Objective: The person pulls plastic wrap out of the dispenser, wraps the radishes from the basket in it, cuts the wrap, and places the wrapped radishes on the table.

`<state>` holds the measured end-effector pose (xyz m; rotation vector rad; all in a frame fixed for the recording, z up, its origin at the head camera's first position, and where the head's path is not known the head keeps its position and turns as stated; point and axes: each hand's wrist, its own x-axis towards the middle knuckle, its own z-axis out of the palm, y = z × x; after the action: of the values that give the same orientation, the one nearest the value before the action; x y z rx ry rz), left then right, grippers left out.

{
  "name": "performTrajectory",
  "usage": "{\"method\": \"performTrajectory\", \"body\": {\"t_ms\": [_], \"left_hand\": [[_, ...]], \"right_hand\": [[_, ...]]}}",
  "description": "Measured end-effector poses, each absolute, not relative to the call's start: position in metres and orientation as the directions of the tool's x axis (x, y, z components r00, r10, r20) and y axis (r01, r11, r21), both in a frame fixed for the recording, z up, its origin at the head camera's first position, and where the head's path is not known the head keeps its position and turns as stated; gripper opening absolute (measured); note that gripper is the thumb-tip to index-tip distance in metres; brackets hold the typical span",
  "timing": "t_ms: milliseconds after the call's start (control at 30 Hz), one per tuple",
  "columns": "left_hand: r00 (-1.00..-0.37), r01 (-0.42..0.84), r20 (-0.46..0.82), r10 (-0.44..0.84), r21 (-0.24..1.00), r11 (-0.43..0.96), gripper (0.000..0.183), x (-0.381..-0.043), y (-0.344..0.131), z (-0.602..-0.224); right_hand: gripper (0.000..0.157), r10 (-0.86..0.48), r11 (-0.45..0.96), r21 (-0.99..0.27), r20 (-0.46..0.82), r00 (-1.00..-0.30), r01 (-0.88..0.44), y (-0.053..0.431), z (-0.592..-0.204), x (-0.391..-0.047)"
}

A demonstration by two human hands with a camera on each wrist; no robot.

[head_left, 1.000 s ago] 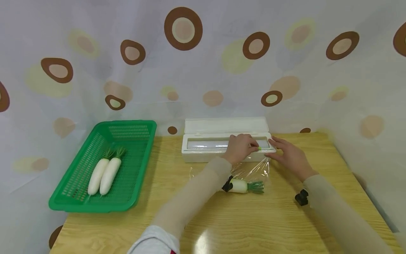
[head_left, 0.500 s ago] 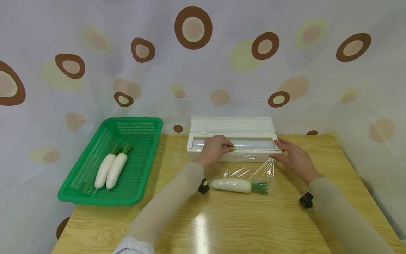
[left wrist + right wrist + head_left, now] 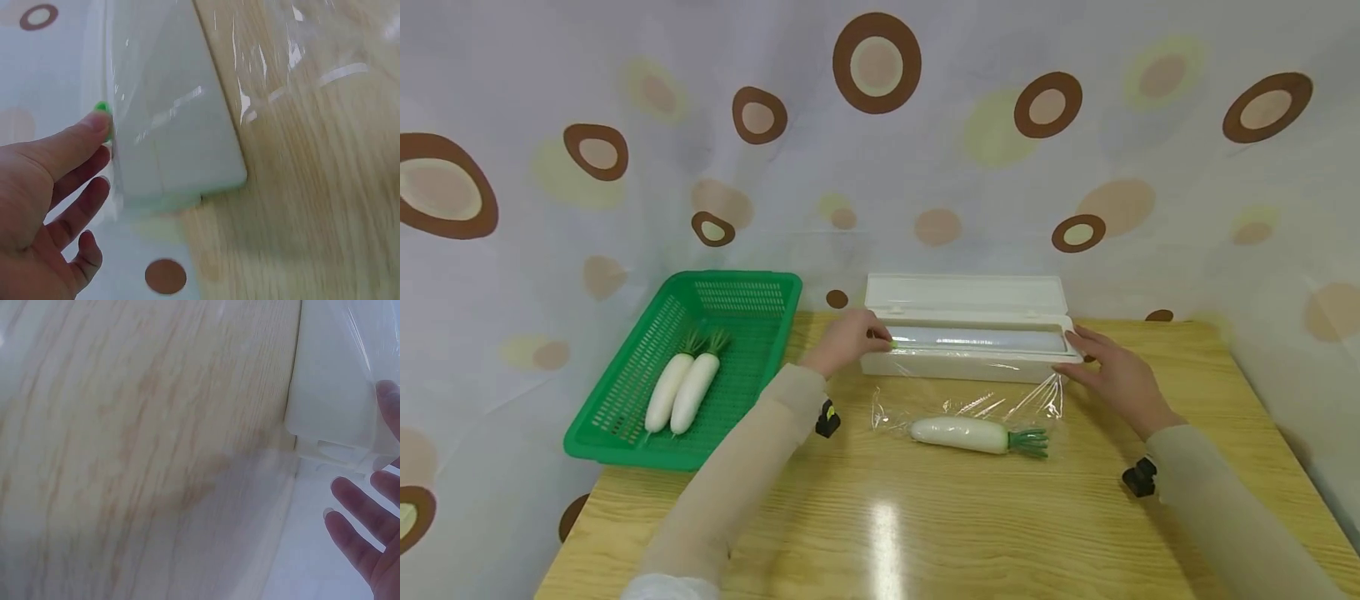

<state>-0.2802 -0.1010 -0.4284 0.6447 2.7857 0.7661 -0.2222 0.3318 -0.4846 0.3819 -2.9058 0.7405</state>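
A white cling film dispenser [image 3: 940,367] stands at the back of the table, its lid [image 3: 966,293] raised and the film roll [image 3: 977,338] showing inside. At its left end my left hand [image 3: 844,340] pinches a small green slide cutter [image 3: 103,109] between thumb and index finger. My right hand [image 3: 1118,382] grips the right end, thumb on the front face [image 3: 387,394] and fingers at the end side. From the front edge a sheet of clear cling film [image 3: 887,408] hangs down onto the table. A white radish [image 3: 962,435] with green stalks lies at the film's lower part.
A green plastic basket [image 3: 613,457] sits on the left of the table, with two white radishes [image 3: 696,392] in it. Behind the table hangs a patterned cloth [image 3: 947,167]. The wooden tabletop [image 3: 1000,525] reaches toward the person.
My left hand has slid the green cutter leftward along the dispenser, from near its right end to its left end. My right hand stays at the right end. The head view has shifted slightly.
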Motion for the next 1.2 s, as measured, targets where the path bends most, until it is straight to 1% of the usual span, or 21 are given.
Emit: {"method": "performTrajectory", "body": {"t_ms": [100,233,400,567,667,967,1067,1200], "left_hand": [[-0.896,0.354,-0.071,0.438,0.481,0.803,0.016,-0.279,-0.112,-0.422],[-0.892,0.382,-0.064,0.447,0.422,0.822,0.016,-0.277,-0.123,-0.418],[-0.902,0.376,-0.047,0.428,0.398,0.837,0.015,-0.274,-0.133,-0.417],[-0.892,0.395,-0.038,0.45,0.416,0.819,0.013,-0.275,-0.134,-0.417],[-0.893,0.381,-0.053,0.446,0.436,0.815,0.011,-0.277,-0.133,-0.417],[-0.886,0.378,-0.067,0.459,0.469,0.798,0.009,-0.278,-0.134,-0.42],[-0.883,0.376,-0.09,0.461,0.452,0.809,0.009,-0.278,-0.133,-0.419],[-0.898,0.347,-0.118,0.424,0.403,0.847,0.009,-0.275,-0.131,-0.415]], "right_hand": [[0.073,-0.21,0.845,-0.464,0.169,-0.963,-0.266,0.332,-0.483,-0.221],[0.073,-0.216,0.84,-0.471,0.167,-0.962,-0.27,0.329,-0.482,-0.22],[0.073,-0.224,0.837,-0.472,0.166,-0.96,-0.277,0.327,-0.482,-0.22],[0.073,-0.225,0.832,-0.476,0.177,-0.958,-0.284,0.33,-0.483,-0.219],[0.072,-0.237,0.819,-0.493,0.176,-0.955,-0.294,0.333,-0.485,-0.218],[0.064,-0.256,0.735,-0.613,0.144,-0.956,-0.289,0.342,-0.49,-0.217],[0.059,-0.241,0.738,-0.607,0.173,-0.955,-0.296,0.34,-0.486,-0.214],[0.048,-0.196,0.78,-0.538,0.276,-0.941,-0.321,0.332,-0.479,-0.206]]}}
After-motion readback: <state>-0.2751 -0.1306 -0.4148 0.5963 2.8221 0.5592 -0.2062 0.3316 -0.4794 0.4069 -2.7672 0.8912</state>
